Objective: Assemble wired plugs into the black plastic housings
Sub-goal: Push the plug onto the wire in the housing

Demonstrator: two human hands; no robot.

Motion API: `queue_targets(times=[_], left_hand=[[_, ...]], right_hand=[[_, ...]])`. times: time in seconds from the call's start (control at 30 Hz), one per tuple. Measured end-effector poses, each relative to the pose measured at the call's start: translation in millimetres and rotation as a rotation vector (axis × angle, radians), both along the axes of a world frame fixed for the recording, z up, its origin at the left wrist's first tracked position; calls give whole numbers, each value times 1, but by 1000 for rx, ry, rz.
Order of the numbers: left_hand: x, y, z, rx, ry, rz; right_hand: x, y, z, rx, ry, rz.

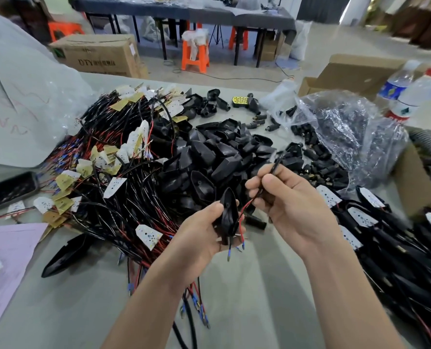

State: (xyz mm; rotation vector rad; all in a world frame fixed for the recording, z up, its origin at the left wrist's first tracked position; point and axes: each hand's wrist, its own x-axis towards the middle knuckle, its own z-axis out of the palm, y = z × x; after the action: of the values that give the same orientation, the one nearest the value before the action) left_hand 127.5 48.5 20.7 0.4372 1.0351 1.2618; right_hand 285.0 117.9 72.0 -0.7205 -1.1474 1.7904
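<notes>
My left hand (199, 235) grips a black plastic housing (228, 212) upright above the table. Red and black wires (246, 206) run out of the housing, and their blue-tipped ends hang below my palm. My right hand (287, 197) pinches the black sleeved part of that wire (276, 165) and holds it up and to the right of the housing. A heap of empty black housings (214, 152) lies just beyond both hands. To the left of it is a tangle of wired plugs (123, 157) with white and yellow boards.
Finished black units with white boards (375, 222) lie at the right. A clear plastic bag of small black plugs (340, 132) sits at the back right, near two bottles (408, 96). A phone (8, 188), pink paper (10, 248) and a loose housing (66, 255) lie at the left.
</notes>
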Motion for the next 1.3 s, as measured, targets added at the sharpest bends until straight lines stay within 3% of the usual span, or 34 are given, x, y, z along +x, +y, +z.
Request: queue_targets(times=[0.23, 0.43, 0.57, 0.7, 0.97, 1.1, 1.3], left_hand=[[-6, 11, -8, -39, 43, 119], [-25, 22, -13, 40, -357, -1], [-29, 24, -17, -9, -298, 0], [-34, 26, -19, -47, -337, 53], [-38, 25, -7, -172, -190, -131], [-39, 29, -2, -208, -172, 34], [-74, 29, 8, -91, -271, 378]], right_hand=[[6, -11, -18, 219, -400, 126], [25, -22, -35, 262, -950, 373], [33, -22, -32, 273, -1118, 465], [37, -25, -31, 279, -1240, 500], [35, -27, -31, 323, -1518, 428], [38, -28, -28, 324, -1561, 378], [71, -21, -20, 255, -1590, 313]])
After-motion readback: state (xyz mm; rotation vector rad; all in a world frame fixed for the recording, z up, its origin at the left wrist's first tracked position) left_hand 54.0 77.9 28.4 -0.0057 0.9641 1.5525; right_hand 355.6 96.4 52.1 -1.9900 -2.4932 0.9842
